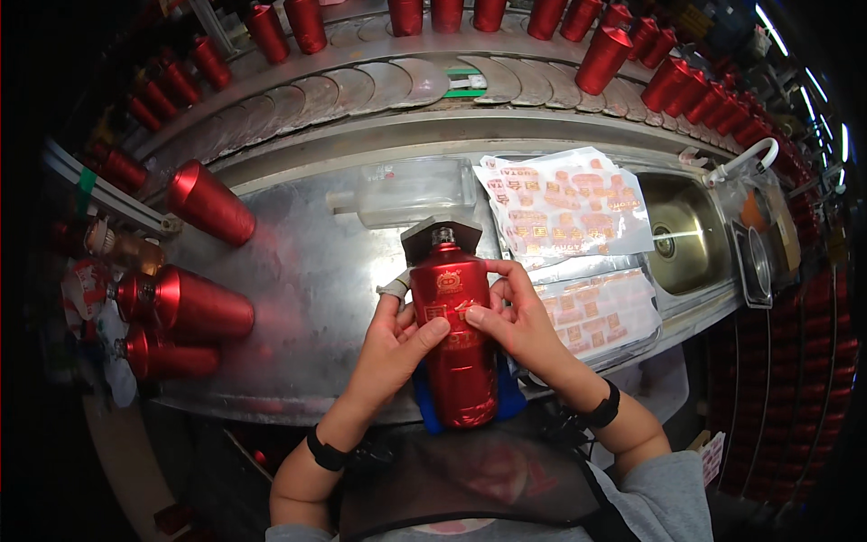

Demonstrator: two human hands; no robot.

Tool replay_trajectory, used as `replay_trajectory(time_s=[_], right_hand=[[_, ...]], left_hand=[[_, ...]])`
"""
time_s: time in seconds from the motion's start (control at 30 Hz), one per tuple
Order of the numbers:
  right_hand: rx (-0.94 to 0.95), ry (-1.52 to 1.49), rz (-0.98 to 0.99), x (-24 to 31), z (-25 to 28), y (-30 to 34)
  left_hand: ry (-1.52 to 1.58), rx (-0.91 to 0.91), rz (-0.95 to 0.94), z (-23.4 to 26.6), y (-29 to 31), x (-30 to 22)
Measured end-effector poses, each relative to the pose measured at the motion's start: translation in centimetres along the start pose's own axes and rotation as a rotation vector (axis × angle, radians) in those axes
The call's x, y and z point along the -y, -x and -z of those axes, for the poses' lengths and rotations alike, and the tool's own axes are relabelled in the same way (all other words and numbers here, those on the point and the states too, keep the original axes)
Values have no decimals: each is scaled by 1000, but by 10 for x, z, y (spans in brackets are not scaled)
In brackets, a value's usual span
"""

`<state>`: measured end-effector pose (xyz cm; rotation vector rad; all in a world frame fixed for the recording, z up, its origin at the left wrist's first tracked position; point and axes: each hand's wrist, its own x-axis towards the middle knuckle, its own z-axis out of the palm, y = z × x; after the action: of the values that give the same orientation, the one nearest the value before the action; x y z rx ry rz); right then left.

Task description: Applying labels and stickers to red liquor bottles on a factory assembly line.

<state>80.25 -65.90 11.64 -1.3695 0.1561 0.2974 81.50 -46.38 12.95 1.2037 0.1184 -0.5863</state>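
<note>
A shiny red bottle with a gold emblem and gold characters is held before me, its bare neck pointing away. My left hand grips its left side, thumb pressed on the front. A pale wrap covers a fingertip of that hand. My right hand closes on the right side, its thumb also on the front by the characters. Behind the neck sits a dark angular block. Under the bottle's lower end shows a blue cloth. Label sheets with gold print lie right of the bottle.
A clear glass bottle lies beyond the dark block. Several red bottles lie at the left, one being a large bottle. A steel sink with a white faucet is at right. A plated conveyor with red bottles runs across the back.
</note>
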Motion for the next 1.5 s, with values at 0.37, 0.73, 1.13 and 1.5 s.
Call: replay_trajectory(time_s=[0.37, 0.73, 1.13, 1.5], right_hand=[[24, -88, -12, 2, 5, 0], [-34, 53, 20, -11, 2, -3], [161, -152, -81, -16, 20, 15], [106, -85, -91, -10, 12, 17]], left_hand=[[-23, 12, 4, 4, -2, 3], [3, -40, -12, -5, -10, 0], [-22, 70, 31, 10, 7, 2], [-22, 102, 29, 11, 7, 0]])
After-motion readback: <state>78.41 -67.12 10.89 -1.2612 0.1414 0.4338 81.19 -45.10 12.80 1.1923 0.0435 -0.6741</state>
